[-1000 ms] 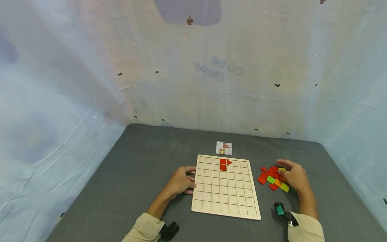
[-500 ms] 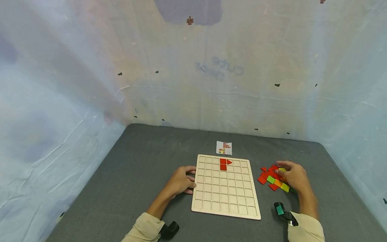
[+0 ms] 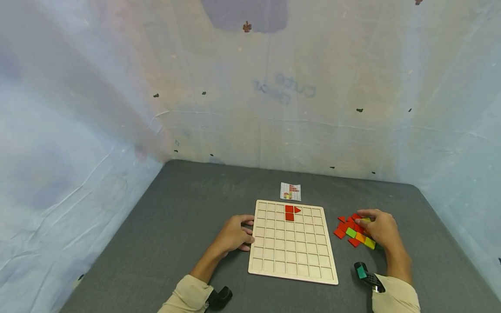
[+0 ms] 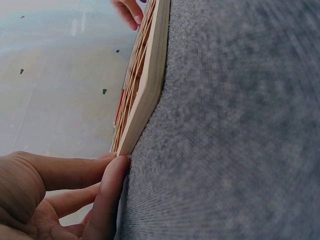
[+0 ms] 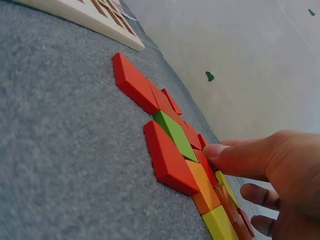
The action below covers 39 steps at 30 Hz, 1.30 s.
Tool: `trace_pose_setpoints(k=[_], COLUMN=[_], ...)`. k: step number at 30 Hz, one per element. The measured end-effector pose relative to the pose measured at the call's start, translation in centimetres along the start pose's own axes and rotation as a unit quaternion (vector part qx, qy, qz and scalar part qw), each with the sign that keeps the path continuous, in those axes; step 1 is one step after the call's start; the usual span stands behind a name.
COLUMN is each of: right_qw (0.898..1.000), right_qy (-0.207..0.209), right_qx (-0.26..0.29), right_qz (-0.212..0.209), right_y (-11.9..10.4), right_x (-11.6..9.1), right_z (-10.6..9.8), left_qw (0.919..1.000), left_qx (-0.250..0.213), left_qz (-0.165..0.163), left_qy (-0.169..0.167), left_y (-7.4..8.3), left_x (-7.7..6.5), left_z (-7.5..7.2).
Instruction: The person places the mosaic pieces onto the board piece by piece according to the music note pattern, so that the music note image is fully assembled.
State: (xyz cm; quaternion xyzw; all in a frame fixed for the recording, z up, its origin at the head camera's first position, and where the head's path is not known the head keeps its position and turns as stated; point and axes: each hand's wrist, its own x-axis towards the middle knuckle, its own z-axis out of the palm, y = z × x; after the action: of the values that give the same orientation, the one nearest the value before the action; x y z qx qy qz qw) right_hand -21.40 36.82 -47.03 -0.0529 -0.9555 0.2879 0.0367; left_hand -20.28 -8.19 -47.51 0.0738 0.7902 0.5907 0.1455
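Note:
A pale wooden grid board (image 3: 291, 250) lies on the grey table, with red squares (image 3: 289, 213) and a red triangle (image 3: 298, 210) set in its top rows. My left hand (image 3: 232, 234) is at its left side; in the left wrist view, thumb and a finger pinch the board's edge. My right hand (image 3: 381, 228) hovers over a loose cluster of tiles, its thumb touching a red tile (image 5: 205, 165) in the right wrist view. Around it lie a green tile (image 5: 175, 134), an orange tile (image 5: 202, 187) and a yellow tile (image 5: 220, 225).
A small printed card (image 3: 290, 191) with a coloured grid pattern lies just beyond the board. Behind the table (image 3: 211, 191) hangs a pale cloth (image 3: 258, 113), which also closes off both sides. Black devices are strapped at both wrists.
My right thumb has shifted slightly left over the tile cluster, and a red tile beside it has moved a little. The left hand and board stay put.

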Motion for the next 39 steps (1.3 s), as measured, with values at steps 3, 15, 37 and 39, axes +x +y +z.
trace_pose_setpoints(k=[3,15,37,39], right_qw=[1.000,1.000,0.993,0.992], right_qy=[0.003,-0.006,-0.007,-0.010], right_qx=[0.000,0.015,0.050,0.052], right_qz=[-0.003,-0.017,-0.105,-0.110], right_y=[-0.1,-1.5,-5.2,-5.6], right_x=[0.1,0.6,1.1,1.1], right_z=[0.1,0.8,3.0,3.2], left_qw=[1.0000,1.0000,1.0000,1.0000], left_qx=[0.001,0.004,0.006,0.005], left_qz=[0.000,0.002,-0.001,0.000], left_qy=[0.000,0.002,0.006,0.005], left_y=[0.0,0.1,0.0,-0.1], left_x=[0.0,-0.1,0.0,0.0], left_z=[0.0,0.0,0.1,0.1])
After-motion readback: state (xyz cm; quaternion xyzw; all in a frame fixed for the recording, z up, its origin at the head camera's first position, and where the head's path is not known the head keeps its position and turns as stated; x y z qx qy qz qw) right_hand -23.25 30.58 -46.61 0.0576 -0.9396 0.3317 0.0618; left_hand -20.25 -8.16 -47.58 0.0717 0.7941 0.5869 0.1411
